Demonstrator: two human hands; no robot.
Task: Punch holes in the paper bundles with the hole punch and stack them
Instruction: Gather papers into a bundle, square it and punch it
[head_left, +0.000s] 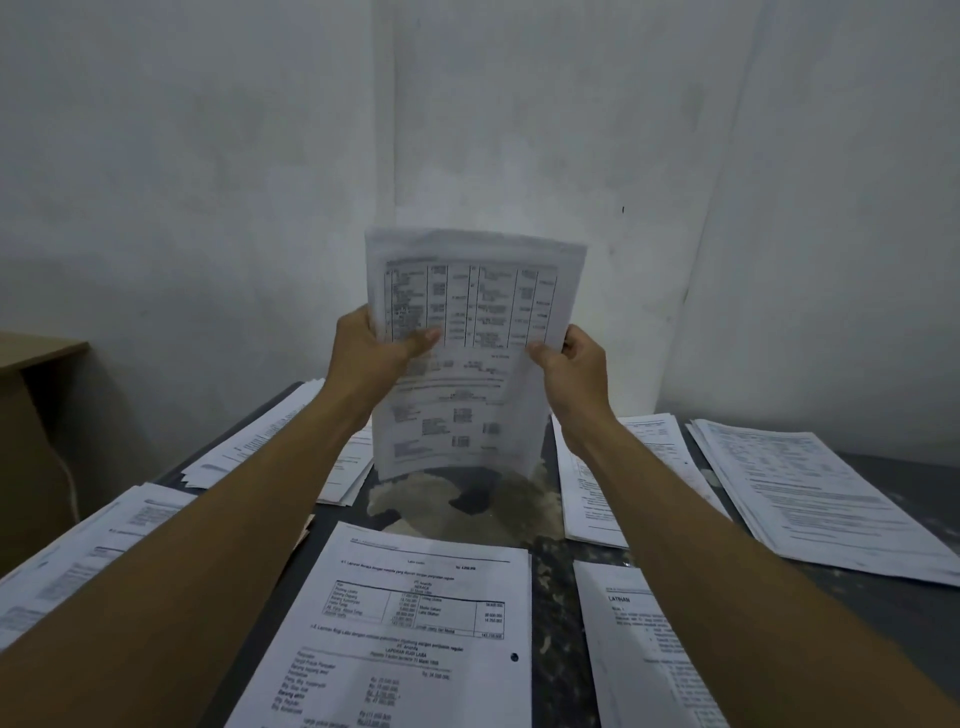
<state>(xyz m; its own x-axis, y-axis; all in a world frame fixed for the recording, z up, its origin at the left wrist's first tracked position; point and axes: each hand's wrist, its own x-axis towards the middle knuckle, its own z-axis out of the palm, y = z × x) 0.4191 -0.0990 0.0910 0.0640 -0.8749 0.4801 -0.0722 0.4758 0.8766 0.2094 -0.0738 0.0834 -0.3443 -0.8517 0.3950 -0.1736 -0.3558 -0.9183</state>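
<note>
You're holding a paper bundle (470, 358) upright between both hands: left hand (371, 345) pinching its left edge, right hand (576, 358) gripping the right edge, a punched bundle (415, 623) lying below your grip.

Left arm: bare, stretched forward and upward.
Left hand (371, 345): raised, thumb across the front of a paper bundle (470, 353), fingers behind.
Right arm: bare, likewise extended.
Right hand (574, 358): pinches the bundle's right edge.
</note>
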